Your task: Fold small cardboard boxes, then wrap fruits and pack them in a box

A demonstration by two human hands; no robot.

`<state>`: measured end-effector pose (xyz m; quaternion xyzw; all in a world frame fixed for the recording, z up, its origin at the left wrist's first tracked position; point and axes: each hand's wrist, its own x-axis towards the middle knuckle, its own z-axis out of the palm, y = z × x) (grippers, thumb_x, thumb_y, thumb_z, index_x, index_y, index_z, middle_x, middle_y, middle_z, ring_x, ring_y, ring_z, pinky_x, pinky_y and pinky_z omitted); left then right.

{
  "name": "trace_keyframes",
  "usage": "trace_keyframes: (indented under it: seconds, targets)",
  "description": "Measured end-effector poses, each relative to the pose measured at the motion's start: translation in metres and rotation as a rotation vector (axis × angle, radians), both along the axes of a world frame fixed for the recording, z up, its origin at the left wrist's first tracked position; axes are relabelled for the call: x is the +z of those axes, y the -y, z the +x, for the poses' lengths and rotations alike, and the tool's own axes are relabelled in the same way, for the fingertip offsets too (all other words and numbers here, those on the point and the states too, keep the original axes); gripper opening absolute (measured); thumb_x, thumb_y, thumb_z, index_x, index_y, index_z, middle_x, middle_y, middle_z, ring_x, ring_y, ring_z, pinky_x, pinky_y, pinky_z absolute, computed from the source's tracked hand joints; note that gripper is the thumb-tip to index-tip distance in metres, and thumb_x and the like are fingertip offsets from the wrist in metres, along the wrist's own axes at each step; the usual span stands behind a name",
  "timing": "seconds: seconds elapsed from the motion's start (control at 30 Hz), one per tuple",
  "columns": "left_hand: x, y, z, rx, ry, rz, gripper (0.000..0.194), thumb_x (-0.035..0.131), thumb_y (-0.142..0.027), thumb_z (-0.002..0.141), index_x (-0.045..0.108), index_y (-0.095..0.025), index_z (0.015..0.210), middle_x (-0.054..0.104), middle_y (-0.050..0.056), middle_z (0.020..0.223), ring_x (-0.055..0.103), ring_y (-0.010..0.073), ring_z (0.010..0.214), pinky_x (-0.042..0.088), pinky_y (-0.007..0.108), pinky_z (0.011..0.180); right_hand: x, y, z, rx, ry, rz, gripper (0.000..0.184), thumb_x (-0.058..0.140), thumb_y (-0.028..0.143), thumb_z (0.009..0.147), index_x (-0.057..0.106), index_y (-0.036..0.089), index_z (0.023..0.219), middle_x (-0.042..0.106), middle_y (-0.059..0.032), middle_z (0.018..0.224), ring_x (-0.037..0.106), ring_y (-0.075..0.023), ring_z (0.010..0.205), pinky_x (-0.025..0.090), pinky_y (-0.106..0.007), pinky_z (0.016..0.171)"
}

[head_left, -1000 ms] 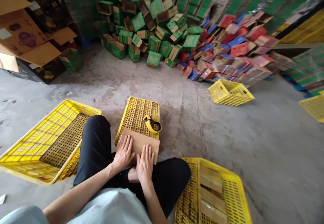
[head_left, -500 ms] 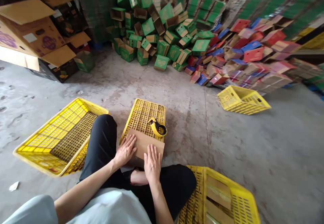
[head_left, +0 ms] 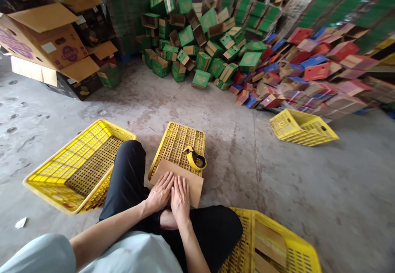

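A brown piece of cardboard [head_left: 195,185] lies across the near end of an upturned yellow crate [head_left: 177,139] in front of me. My left hand [head_left: 160,191] rests flat on the cardboard, fingers stretched out. Beside it, my right hand [head_left: 180,194] also presses flat on the cardboard, and the two hands meet near its middle. Neither hand grips anything. Just past the cardboard's far edge, a yellow and black tape dispenser [head_left: 195,158] sits on the crate. Part of the cardboard's near edge is hidden under my hands.
An open yellow crate [head_left: 46,170] stands to my left. Another crate [head_left: 300,248] at my lower right holds cardboard pieces [head_left: 270,242]. A further crate [head_left: 304,127] is at the right. Green boxes [head_left: 202,78], red and blue boxes [head_left: 316,71] and large cartons [head_left: 58,42] line the back.
My hands have slid inward along the cardboard and come together at its middle; they were apart before. The whole view has shifted slightly.
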<state>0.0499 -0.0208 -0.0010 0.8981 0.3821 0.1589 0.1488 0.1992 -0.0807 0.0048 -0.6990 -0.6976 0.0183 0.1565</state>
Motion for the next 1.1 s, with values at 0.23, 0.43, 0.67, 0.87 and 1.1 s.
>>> trace_keyframes:
  seconds: [0.23, 0.43, 0.67, 0.87, 1.1]
  targets:
    - [0.005, -0.01, -0.001, 0.071, 0.021, -0.041, 0.057, 0.038, -0.038, 0.108, 0.037, -0.017, 0.16, 0.04, 0.013, 0.164, 0.035, 0.03, 0.154, 0.032, 0.052, 0.125, -0.001, -0.013, 0.031, -0.106, -0.001, 0.015, 0.058, 0.024, 0.043, 0.11, 0.049, 0.016, 0.154, 0.054, -0.016, 0.154, 0.047, -0.0317, 0.146, 0.037, -0.053, 0.118]
    - [0.0, -0.025, 0.003, 0.157, 0.041, -0.036, 0.061, 0.042, -0.039, 0.106, 0.035, -0.012, 0.16, 0.036, 0.016, 0.166, 0.03, 0.0318, 0.156, 0.031, 0.053, 0.125, -0.015, 0.003, 0.064, -0.285, -0.001, 0.032, 0.067, 0.02, 0.052, 0.109, 0.034, 0.013, 0.162, 0.044, -0.0199, 0.161, 0.043, -0.037, 0.148, 0.042, -0.057, 0.113]
    - [0.007, -0.063, 0.015, 0.197, 0.021, -0.077, 0.063, 0.046, -0.04, 0.104, 0.039, -0.008, 0.158, 0.033, 0.017, 0.167, 0.027, 0.0325, 0.158, 0.026, 0.051, 0.127, -0.026, 0.001, 0.063, -0.294, -0.083, 0.196, 0.071, 0.029, 0.052, 0.108, 0.013, 0.015, 0.167, 0.035, -0.0237, 0.165, 0.044, -0.0391, 0.147, 0.047, -0.054, 0.112]
    - [0.003, -0.059, 0.009, 0.127, 0.004, -0.03, 0.067, 0.044, -0.045, 0.105, 0.034, -0.01, 0.161, 0.028, 0.017, 0.169, 0.023, 0.0338, 0.158, 0.022, 0.052, 0.127, -0.023, 0.005, 0.055, -0.321, -0.13, 0.168, 0.071, 0.028, 0.052, 0.108, 0.01, 0.018, 0.167, 0.029, -0.0194, 0.169, 0.053, -0.0327, 0.141, 0.052, -0.04, 0.108]
    - [-0.003, -0.003, 0.008, -0.012, -0.065, 0.004, 0.078, 0.048, -0.053, 0.102, 0.024, -0.013, 0.165, 0.024, 0.014, 0.171, 0.018, 0.0336, 0.16, 0.02, 0.051, 0.128, -0.008, 0.009, 0.049, -0.414, -0.029, -0.03, 0.069, 0.015, 0.052, 0.108, 0.024, 0.014, 0.165, 0.032, -0.0186, 0.168, 0.038, -0.0408, 0.15, 0.038, -0.061, 0.117]
